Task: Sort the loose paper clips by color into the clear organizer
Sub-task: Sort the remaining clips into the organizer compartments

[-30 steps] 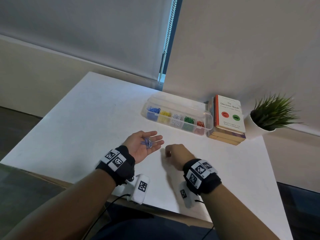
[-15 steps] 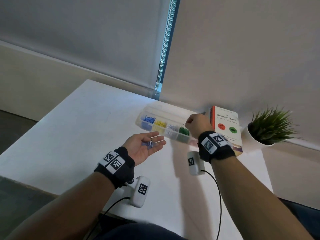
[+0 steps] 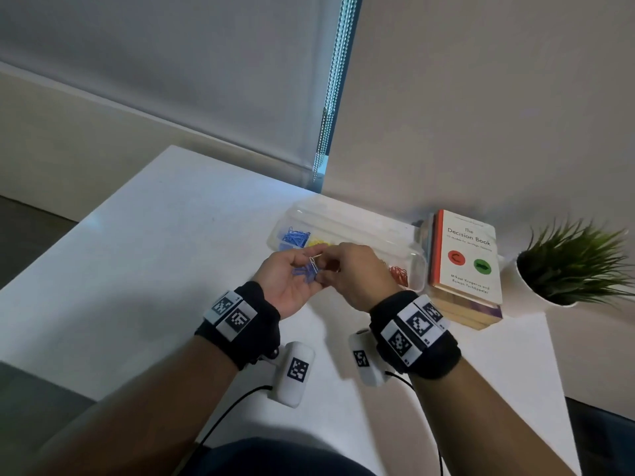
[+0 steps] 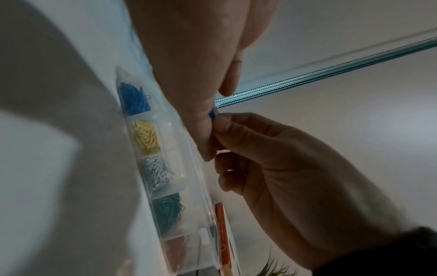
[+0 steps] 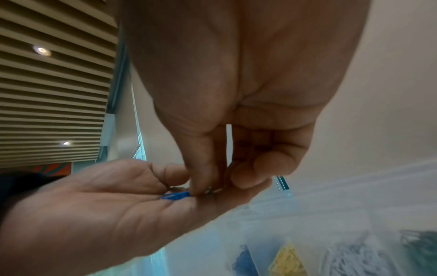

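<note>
My left hand [image 3: 288, 269] is held palm up in front of the clear organizer [image 3: 347, 224], with fingers relaxed. A few blue paper clips [image 3: 304, 272] and a silver clip [image 3: 313, 261] lie in the palm. My right hand [image 3: 322, 269] reaches into that palm, thumb and index tips pinching a clip; in the right wrist view the blue clip [image 5: 176, 196] sits against the thumb [image 5: 203, 179]. I cannot tell which colour is pinched. The organizer holds blue [image 4: 133, 100], yellow [image 4: 145, 137], white [image 4: 157, 173], green [image 4: 167, 209] and red [image 3: 398, 274] clips in separate compartments.
A stack of books [image 3: 467, 259] stands right of the organizer and a potted plant [image 3: 577, 262] beyond it. A blind cord [image 3: 330, 97] hangs behind. The white table [image 3: 154, 252] extends to the left and toward me.
My right hand left the table, went to the organizer near the green compartment, and has now come back to the left palm. The left hand rose slightly toward the organizer.
</note>
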`<state>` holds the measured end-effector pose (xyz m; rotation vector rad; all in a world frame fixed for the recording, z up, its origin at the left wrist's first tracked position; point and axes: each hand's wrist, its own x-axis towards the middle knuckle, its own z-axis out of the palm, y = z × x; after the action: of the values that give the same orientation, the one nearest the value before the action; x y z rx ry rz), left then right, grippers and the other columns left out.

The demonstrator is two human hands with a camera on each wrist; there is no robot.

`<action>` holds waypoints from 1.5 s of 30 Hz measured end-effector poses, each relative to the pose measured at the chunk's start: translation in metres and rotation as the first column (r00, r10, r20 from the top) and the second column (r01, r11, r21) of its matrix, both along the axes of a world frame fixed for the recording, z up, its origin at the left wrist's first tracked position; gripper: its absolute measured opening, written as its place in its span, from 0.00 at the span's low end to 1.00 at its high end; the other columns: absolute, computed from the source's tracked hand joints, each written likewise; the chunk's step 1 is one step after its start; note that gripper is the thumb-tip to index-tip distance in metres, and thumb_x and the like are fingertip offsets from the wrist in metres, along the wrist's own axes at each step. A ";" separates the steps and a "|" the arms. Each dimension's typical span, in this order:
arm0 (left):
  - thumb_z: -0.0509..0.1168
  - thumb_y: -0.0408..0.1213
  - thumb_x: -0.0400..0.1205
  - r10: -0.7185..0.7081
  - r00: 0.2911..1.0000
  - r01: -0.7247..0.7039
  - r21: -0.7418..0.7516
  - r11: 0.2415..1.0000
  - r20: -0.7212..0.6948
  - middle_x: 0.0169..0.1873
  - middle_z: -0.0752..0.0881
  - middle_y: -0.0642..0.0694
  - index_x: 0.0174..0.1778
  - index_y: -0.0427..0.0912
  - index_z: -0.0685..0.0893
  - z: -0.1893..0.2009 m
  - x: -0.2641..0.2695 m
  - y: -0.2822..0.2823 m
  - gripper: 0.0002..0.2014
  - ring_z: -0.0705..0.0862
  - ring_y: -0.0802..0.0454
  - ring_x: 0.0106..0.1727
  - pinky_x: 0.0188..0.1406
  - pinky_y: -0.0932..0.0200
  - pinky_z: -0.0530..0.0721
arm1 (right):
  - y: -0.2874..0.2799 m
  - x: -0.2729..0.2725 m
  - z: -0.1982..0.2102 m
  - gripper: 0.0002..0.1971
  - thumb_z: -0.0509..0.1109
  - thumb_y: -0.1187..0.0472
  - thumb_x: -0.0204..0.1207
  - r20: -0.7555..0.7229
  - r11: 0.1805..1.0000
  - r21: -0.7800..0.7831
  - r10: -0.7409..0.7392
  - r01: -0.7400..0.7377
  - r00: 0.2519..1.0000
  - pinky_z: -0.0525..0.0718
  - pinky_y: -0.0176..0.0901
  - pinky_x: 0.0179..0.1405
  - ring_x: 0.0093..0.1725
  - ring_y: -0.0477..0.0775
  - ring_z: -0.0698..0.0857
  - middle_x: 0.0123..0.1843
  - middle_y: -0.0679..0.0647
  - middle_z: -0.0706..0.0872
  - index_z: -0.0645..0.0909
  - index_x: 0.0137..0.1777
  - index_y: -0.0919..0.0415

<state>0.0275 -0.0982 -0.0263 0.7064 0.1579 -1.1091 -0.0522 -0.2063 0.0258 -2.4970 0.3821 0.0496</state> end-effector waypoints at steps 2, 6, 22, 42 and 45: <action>0.46 0.24 0.78 -0.005 1.000 0.005 0.008 1.000 0.015 0.42 0.84 0.35 0.72 0.26 0.73 -0.002 0.000 -0.001 0.26 0.87 0.44 0.37 0.43 0.51 0.89 | -0.001 0.001 -0.002 0.10 0.71 0.68 0.72 0.003 1.000 -0.005 0.007 -0.007 1.000 0.69 0.19 0.33 0.37 0.47 0.77 0.32 0.44 0.78 0.87 0.51 0.55; 0.45 0.24 0.79 -0.021 0.998 0.019 0.035 0.999 0.054 0.36 0.85 0.38 0.55 0.28 0.84 0.003 0.000 -0.001 0.22 0.86 0.47 0.34 0.41 0.54 0.89 | -0.001 0.002 -0.006 0.09 0.71 0.67 0.71 0.012 1.000 -0.017 0.019 -0.018 1.000 0.72 0.28 0.35 0.40 0.49 0.79 0.36 0.48 0.81 0.86 0.48 0.55; 0.42 0.59 0.87 0.001 0.999 -0.001 -0.003 1.000 -0.039 0.42 0.89 0.33 0.60 0.27 0.79 0.010 0.003 0.011 0.36 0.90 0.42 0.40 0.51 0.49 0.89 | 0.009 0.003 -0.010 0.03 0.74 0.62 0.72 0.156 0.975 0.180 -0.162 0.133 0.974 0.78 0.38 0.42 0.38 0.45 0.81 0.41 0.49 0.85 0.86 0.42 0.52; 0.38 0.69 0.82 -0.010 1.000 0.012 0.091 0.996 -0.024 0.59 0.85 0.32 0.70 0.30 0.77 0.004 0.010 0.015 0.46 0.86 0.39 0.58 0.60 0.45 0.82 | 0.018 0.015 -0.006 0.02 0.71 0.60 0.75 0.171 0.987 0.123 -0.123 0.103 0.977 0.79 0.42 0.43 0.39 0.50 0.81 0.38 0.49 0.86 0.85 0.42 0.56; 0.39 0.69 0.82 -0.027 1.000 0.027 0.110 0.994 0.004 0.56 0.87 0.31 0.65 0.29 0.80 0.001 0.010 0.014 0.46 0.86 0.38 0.58 0.72 0.42 0.74 | 0.008 0.018 -0.004 0.03 0.71 0.61 0.74 0.158 0.968 0.151 -0.226 0.202 0.961 0.80 0.43 0.42 0.38 0.51 0.81 0.35 0.49 0.85 0.82 0.39 0.55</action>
<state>0.0380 -0.0843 -0.0254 0.8116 0.2059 -1.1304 -0.0346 -0.1979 0.0215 -2.2931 0.5545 -0.2220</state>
